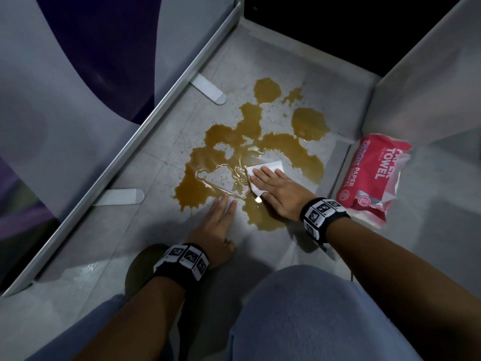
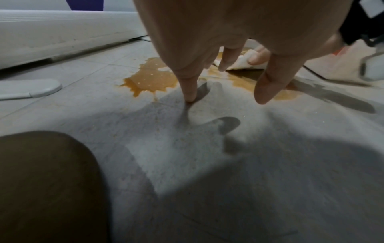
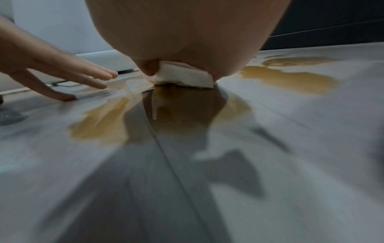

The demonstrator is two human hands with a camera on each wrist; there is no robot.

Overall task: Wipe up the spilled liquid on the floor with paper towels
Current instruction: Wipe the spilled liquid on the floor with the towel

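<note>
Wiping underway: flat right hand (image 1: 276, 191) presses paper towel (image 1: 265, 169) into spill (image 1: 260, 142); left hand (image 1: 216, 225), fingers spread, braces on floor (image 1: 145, 230). Next, probably sweep toward the untouched pools.

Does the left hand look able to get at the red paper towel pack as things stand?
Probably not directly. The left hand is propped on the floor left of the spill; the right hand and its forearm lie between it and the pack.

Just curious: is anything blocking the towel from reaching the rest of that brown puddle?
Nothing visible. The right hand presses the paper towel flat in the spill, and open wet floor lies ahead.
</note>
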